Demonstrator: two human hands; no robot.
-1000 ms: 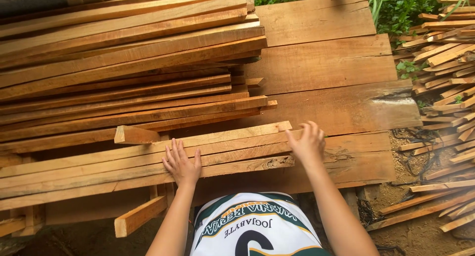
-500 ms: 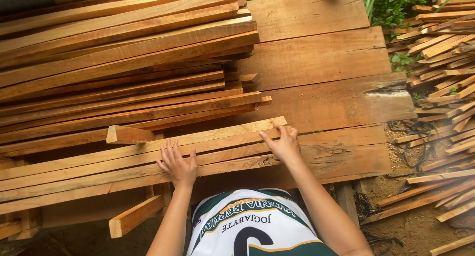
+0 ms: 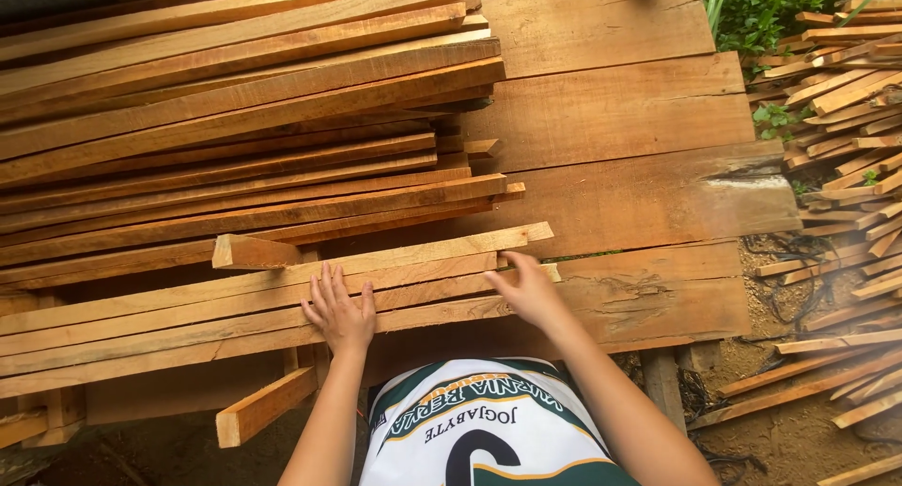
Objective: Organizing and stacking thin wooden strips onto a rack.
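the long pale wooden slats [image 3: 235,303] lie side by side along the near edge of the broad plank platform [image 3: 648,195]. the left hand [image 3: 340,312] presses flat on them, fingers spread; the right hand [image 3: 528,293] rests open at their right ends, gripping nothing.

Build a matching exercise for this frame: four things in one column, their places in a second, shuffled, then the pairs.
Things:
1. left hand
2. right hand
3. scrap pile
4. wide planks

Places:
A. on the ground, far right
B. flat on the near slats, fingers spread
C. at the slats' right ends
D. bare bench top, right of the stacked slats

Pairs: 1-B, 2-C, 3-A, 4-D
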